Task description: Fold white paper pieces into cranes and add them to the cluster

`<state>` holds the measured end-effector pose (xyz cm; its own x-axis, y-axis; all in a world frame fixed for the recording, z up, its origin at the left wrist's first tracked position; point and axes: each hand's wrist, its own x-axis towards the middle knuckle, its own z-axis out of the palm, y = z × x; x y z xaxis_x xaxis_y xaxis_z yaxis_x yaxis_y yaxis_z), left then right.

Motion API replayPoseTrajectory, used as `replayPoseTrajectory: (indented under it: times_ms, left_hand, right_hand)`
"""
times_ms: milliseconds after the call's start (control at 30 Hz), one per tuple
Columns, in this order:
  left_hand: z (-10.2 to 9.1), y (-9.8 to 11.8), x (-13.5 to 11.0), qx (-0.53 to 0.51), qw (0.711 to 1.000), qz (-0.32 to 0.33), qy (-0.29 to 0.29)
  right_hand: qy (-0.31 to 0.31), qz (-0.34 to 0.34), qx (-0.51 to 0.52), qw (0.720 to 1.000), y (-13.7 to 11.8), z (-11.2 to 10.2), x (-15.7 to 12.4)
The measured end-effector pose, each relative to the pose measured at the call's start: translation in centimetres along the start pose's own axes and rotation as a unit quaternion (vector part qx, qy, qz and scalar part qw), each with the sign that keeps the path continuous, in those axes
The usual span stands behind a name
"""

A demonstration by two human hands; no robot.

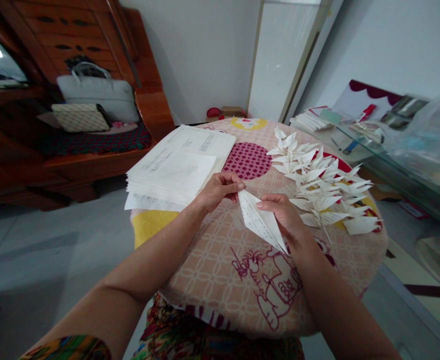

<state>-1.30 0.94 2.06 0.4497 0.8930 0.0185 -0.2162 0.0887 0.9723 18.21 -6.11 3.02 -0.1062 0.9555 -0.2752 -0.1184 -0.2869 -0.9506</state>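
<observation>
Between my two hands is a folded piece of printed paper [259,218], kite-shaped with a long point toward me. My left hand [223,189] pinches its upper left corner between thumb and fingers. With the thumb on top and fingers beneath, my right hand [281,212] grips its right side. Just beyond my left hand lies a thick stack of printed sheets [167,172], with a smaller blank sheet on top. To the right of my hands, many folded paper cranes [317,175] stand crowded together, wings spread.
A patterned cloth [220,270] covers the round table. A glass-topped table [392,170] at right holds papers, metal containers and a plastic bag [426,135]. A wooden bench [103,165] at left bears a grey bag [100,95] and a checked pouch [79,117].
</observation>
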Motion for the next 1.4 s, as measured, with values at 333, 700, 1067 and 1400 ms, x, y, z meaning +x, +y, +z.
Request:
replayPoseTrajectory:
  times_ms: [333,700,1067,1400]
  left_hand:
    - [0.1,-0.2,0.1,0.018,0.999,-0.040,0.028]
    - [0.6,-0.2,0.0,0.055,0.993,-0.081,0.060]
    - [-0.2,-0.4,0.3,0.055,0.990,-0.123,0.045]
    - [-0.9,-0.4,0.3,0.081,0.990,-0.112,0.011]
  right_hand:
    - [-0.005,-0.034,-0.067,0.997,0.4,-0.5,0.8]
    - [-0.025,-0.067,-0.137,0.988,0.9,-0.6,1.1]
    - [-0.008,-0.057,-0.113,0.992,0.7,-0.6,1.0]
    - [0.003,-0.044,-0.108,0.993,0.5,-0.8,0.9]
